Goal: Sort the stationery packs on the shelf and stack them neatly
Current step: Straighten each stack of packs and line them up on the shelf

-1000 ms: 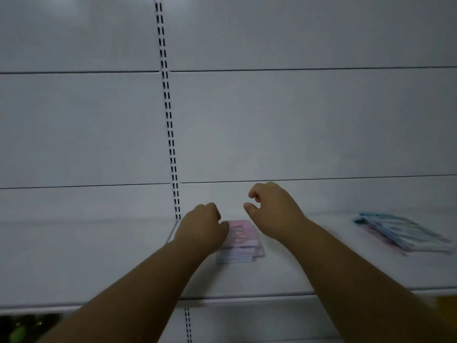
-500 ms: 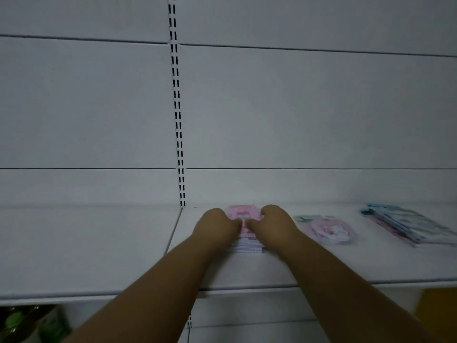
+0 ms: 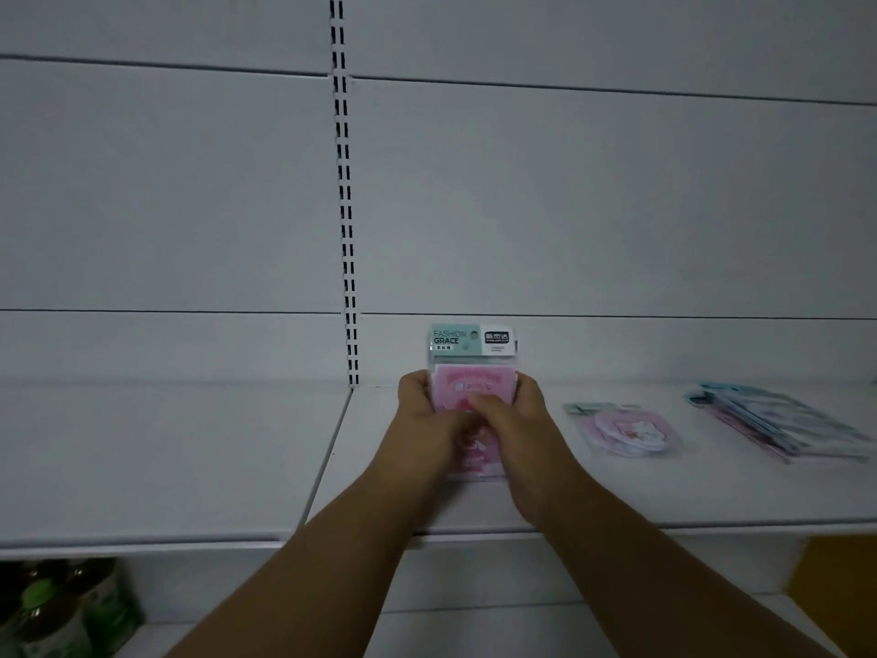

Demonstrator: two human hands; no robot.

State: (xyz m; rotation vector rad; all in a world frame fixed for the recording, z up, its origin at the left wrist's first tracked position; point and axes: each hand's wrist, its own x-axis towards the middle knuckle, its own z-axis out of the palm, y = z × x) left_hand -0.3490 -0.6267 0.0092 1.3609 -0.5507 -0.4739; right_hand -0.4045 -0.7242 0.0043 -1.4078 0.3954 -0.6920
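A bundle of pink stationery packs [image 3: 471,368] with a teal "FASHION GRACE" header stands tilted up on the white shelf [image 3: 617,496]. My left hand [image 3: 424,415] grips its left side and my right hand [image 3: 515,420] grips its right side, thumbs over the front. The lower part of the bundle is partly hidden by my fingers. To the right lies a single pink round-patterned pack [image 3: 626,429] flat on the shelf. Farther right rests a slanted pile of blue and pink packs [image 3: 778,422].
A slotted upright [image 3: 346,206] runs down the white back panel. The left shelf board [image 3: 166,458] joins the right one at a seam. Green-capped bottles [image 3: 52,605] stand on the shelf below at lower left. Something yellow [image 3: 840,567] shows at lower right.
Both hands closed around the pink packs and raised them from lying flat to standing on edge. The camera view dropped, and the single pink pack came into sight on the right.
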